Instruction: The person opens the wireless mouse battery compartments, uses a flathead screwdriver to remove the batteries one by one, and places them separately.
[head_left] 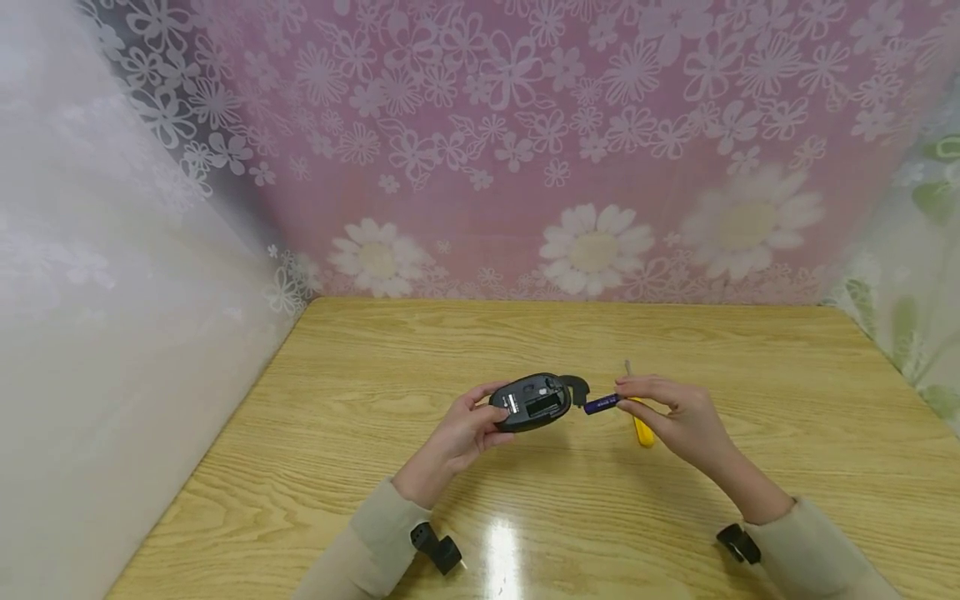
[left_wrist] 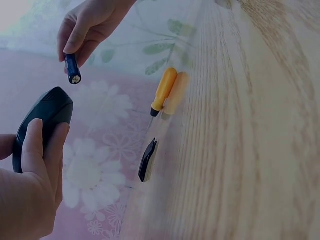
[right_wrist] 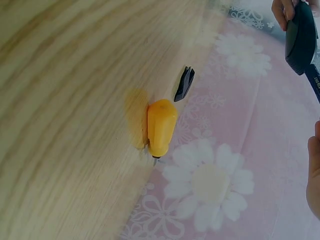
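Observation:
My left hand (head_left: 461, 435) grips a black computer mouse (head_left: 517, 412), raised above the table with its underside facing up. A hollow battery slot shows in that underside. Between thumb and fingertips, my right hand (head_left: 692, 425) pinches a dark blue battery (head_left: 601, 404), just right of the mouse and apart from it. In the left wrist view, one end of the battery (left_wrist: 72, 70) points toward the mouse (left_wrist: 50, 107). A curved black cover (head_left: 577, 389) lies on the table beyond the mouse, partly hidden by it in the head view.
A yellow-handled screwdriver (head_left: 642, 432) lies on the wood-grain table (head_left: 360, 358), partly behind my right hand. In the right wrist view its handle (right_wrist: 162, 126) sits near the black cover (right_wrist: 185, 84). A pink floral curtain (head_left: 465, 183) hangs along the table's far edge.

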